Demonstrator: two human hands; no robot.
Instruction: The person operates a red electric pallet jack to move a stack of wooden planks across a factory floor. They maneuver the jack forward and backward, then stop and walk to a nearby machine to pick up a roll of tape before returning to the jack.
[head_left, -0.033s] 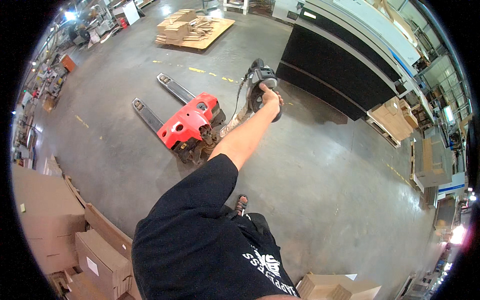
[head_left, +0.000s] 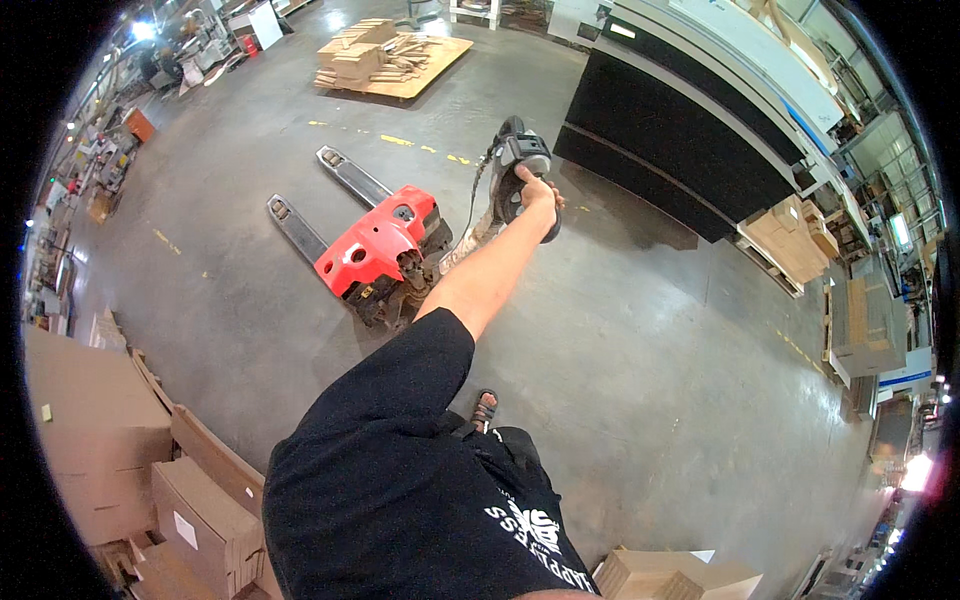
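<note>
My left arm reaches forward across the view, and my left hand (head_left: 539, 190) is closed around the grey and black control handle (head_left: 524, 150) of a pallet truck. The truck's red body (head_left: 376, 240) is to the left of my forearm. Its two dark forks point away toward the far left, the farther fork (head_left: 352, 174) and the nearer fork (head_left: 297, 226) both bare on top. A dark cable hangs beside the handle's shaft. Part of the drive unit and shaft is hidden behind my forearm. My right hand is out of view.
Wooden pieces lie on a flat board (head_left: 438, 66) at the back. A large black-sided machine (head_left: 665, 130) stands to the right. Brown cardboard (head_left: 95, 430) and boxes crowd the near left; an open carton (head_left: 650, 575) is near my body. Loaded pallets (head_left: 775, 260) line the right side.
</note>
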